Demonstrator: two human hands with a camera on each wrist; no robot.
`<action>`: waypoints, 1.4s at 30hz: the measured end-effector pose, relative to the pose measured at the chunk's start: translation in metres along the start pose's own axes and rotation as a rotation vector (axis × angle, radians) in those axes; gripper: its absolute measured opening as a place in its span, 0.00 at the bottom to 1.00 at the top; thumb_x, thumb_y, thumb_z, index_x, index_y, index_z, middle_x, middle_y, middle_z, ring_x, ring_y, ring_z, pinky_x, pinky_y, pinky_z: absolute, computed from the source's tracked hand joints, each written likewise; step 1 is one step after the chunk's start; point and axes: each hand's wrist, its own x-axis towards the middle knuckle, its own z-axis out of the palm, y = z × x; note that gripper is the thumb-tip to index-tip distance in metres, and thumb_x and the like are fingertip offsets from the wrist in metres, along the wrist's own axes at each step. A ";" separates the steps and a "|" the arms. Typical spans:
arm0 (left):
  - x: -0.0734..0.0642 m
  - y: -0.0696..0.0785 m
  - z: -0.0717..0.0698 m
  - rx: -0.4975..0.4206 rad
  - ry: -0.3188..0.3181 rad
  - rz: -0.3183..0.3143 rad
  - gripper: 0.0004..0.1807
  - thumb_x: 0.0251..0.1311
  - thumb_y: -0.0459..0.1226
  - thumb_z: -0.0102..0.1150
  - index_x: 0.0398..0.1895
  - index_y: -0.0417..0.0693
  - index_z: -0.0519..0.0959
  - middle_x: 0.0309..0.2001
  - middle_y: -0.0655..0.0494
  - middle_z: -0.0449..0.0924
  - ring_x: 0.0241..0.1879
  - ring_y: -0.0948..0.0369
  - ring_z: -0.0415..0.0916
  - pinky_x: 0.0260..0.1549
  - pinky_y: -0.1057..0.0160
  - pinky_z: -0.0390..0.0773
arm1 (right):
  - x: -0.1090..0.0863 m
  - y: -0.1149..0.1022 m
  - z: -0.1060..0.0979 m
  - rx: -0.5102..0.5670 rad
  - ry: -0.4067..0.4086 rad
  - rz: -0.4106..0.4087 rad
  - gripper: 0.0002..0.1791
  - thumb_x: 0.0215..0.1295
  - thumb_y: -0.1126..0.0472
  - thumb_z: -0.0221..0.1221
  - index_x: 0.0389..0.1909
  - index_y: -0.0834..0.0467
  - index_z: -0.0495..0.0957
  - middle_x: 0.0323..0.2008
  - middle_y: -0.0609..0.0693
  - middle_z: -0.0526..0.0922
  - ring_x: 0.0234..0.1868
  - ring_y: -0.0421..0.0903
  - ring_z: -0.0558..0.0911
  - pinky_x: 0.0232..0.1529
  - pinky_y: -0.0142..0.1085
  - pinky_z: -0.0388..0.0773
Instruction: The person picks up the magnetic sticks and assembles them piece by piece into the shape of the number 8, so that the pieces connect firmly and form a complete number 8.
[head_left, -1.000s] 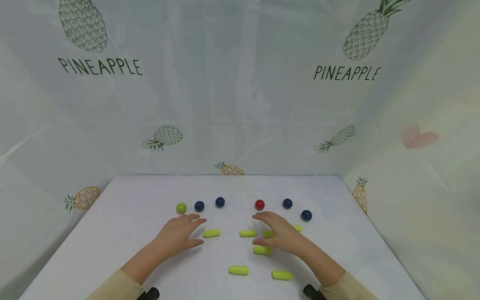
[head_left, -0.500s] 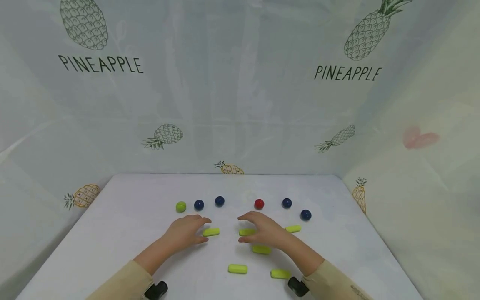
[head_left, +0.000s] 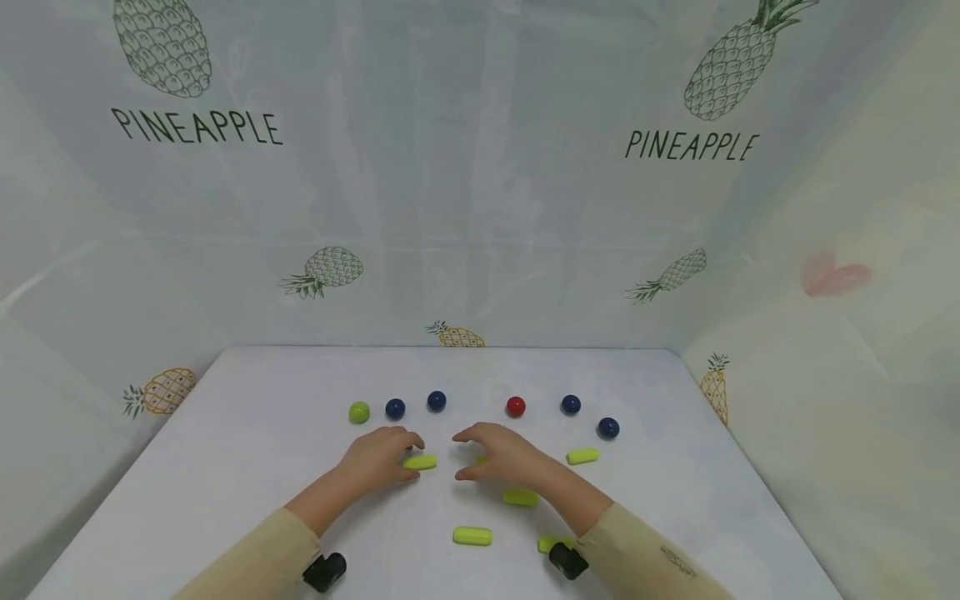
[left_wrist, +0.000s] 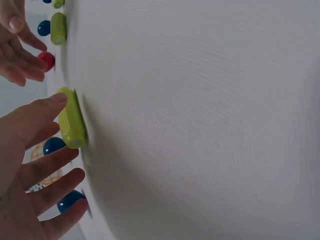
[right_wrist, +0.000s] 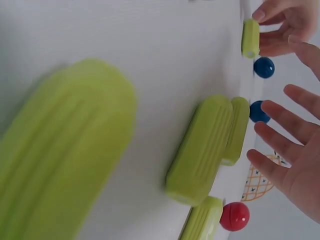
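Note:
My left hand (head_left: 378,460) hovers low at the left end of a lime-green ribbed rod (head_left: 422,462), thumb on the near side and fingers on the far side. In the left wrist view the thumb overlaps this rod (left_wrist: 73,120), while the other fingers are spread. To the right, my right hand (head_left: 501,457) is held above the table, fingers and thumb apart with nothing between them. It mostly hides another lime-green rod (head_left: 481,460). More such rods lie nearer the front, including one (head_left: 521,497) just below the right wrist.
Along the back of the white table (head_left: 247,433) sit a green ball (head_left: 359,412), several dark blue balls (head_left: 437,402) and a red ball (head_left: 516,406). One rod (head_left: 582,456) lies right of the right hand, another (head_left: 472,536) in front. A pineapple-print curtain (head_left: 480,167) hangs behind.
Both hands have moved toward each other. The left has come right, around the end of its rod; the right has slid left, uncovering the rod at right and covering one near the middle.

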 end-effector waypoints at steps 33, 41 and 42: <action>0.012 -0.007 0.001 -0.093 -0.016 0.005 0.15 0.46 0.39 0.77 0.38 0.55 0.83 0.29 0.63 0.76 0.30 0.64 0.71 0.34 0.60 0.74 | 0.034 -0.014 -0.003 0.016 -0.067 0.024 0.23 0.56 0.55 0.71 0.54 0.52 0.81 0.48 0.43 0.81 0.49 0.42 0.78 0.50 0.36 0.74; 0.015 -0.009 -0.014 -0.132 -0.004 -0.048 0.14 0.48 0.36 0.75 0.39 0.54 0.84 0.31 0.60 0.78 0.32 0.61 0.73 0.36 0.59 0.76 | 0.045 -0.016 -0.010 0.044 -0.023 0.065 0.23 0.57 0.54 0.70 0.55 0.51 0.80 0.48 0.45 0.81 0.50 0.44 0.77 0.49 0.37 0.75; 0.015 -0.009 -0.015 -0.134 -0.003 -0.053 0.13 0.48 0.36 0.75 0.39 0.54 0.84 0.31 0.60 0.78 0.31 0.61 0.73 0.36 0.59 0.76 | 0.047 -0.017 -0.011 0.051 -0.014 0.065 0.23 0.57 0.55 0.70 0.55 0.51 0.80 0.48 0.45 0.81 0.50 0.44 0.77 0.49 0.37 0.76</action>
